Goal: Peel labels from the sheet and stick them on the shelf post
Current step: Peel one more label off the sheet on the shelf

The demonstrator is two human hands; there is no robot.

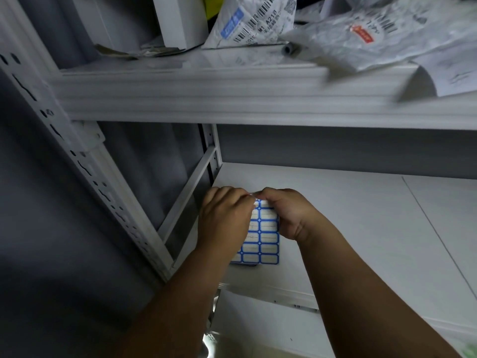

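A sheet of blue-bordered white labels [263, 239] lies on the lower white shelf board [348, 215]. My left hand [224, 218] covers the sheet's left side, its fingers curled at the top edge. My right hand [286, 213] grips the sheet's upper right corner, fingertips meeting the left hand's at the top. Whether a label is lifted between the fingers is hidden. The grey perforated shelf post [77, 161] runs diagonally at the left, apart from both hands.
The upper shelf's front beam [232, 99] crosses above the hands. On it lie grey mailer bags with barcodes [258, 21], a white box [180, 19] and papers [451, 73]. A dark curtain [51, 254] hangs at the left. A rear post [213, 146] stands behind.
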